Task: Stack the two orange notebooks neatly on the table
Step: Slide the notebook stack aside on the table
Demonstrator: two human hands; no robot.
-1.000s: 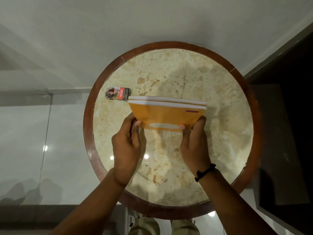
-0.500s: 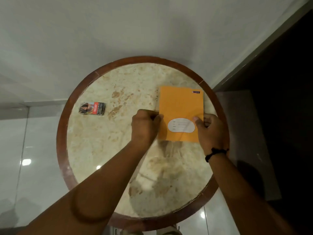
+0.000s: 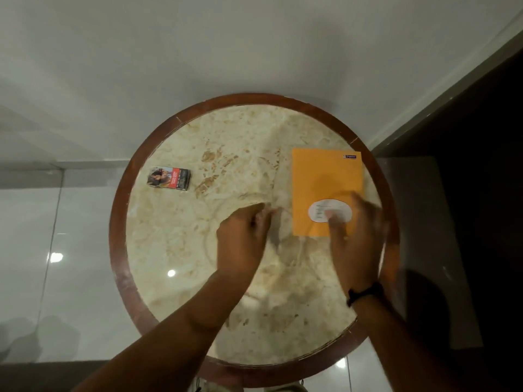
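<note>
We judge the notebooks [image 3: 325, 182] light, thin, flexible; lift by side edges. Our left hand [image 3: 243, 239] holds nothing; right hand [image 3: 356, 239] blurred, grip unclear.

One round table [image 3: 119, 222] carries one visible orange notebook cover [image 3: 325, 179] and one small printed box [image 3: 169, 178], with two hands, left hand [image 3: 243, 239] and right hand [image 3: 356, 241], above it.

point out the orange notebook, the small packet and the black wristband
orange notebook [image 3: 325, 176], head view, bare middle of the top cover
small packet [image 3: 169, 178], head view, centre of its printed face
black wristband [image 3: 365, 293], head view, band across the right wrist
</note>
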